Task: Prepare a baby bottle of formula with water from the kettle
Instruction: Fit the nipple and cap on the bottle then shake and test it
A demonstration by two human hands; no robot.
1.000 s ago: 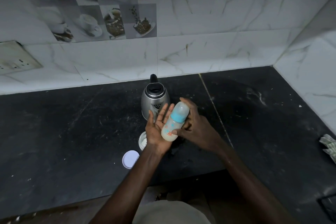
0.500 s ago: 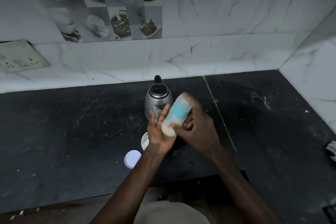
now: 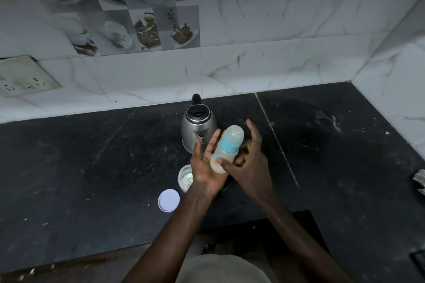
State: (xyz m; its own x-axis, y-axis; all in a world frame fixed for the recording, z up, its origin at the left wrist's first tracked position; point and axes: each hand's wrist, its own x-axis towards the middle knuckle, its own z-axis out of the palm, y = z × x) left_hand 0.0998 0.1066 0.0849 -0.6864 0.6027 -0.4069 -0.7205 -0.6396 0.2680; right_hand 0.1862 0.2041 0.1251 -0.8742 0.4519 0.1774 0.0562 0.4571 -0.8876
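A capped baby bottle (image 3: 226,148) with a blue collar and milky liquid in it sits tilted between my palms, above the black countertop (image 3: 92,167). My left hand (image 3: 202,170) lies flat against its left side, fingers straight. My right hand (image 3: 251,163) presses on it from the right, thumb across the bottle's lower body and fingers spread behind it. The steel kettle (image 3: 195,125) stands just behind my hands, lid closed. A small open formula jar (image 3: 185,178) stands below my left hand, partly hidden by my wrist. Its white lid (image 3: 168,200) lies flat beside it.
A marble-tiled wall (image 3: 264,57) closes the back and right side of the counter. A socket plate (image 3: 23,79) sits on the wall at far left. A crumpled pale object (image 3: 419,180) lies at the right edge, and a dark item (image 3: 418,262) at the bottom right corner.
My right hand slid forward over the bottle and back again, rolling it against my left palm. Its fingers are now spread wider. The view shifted slightly.
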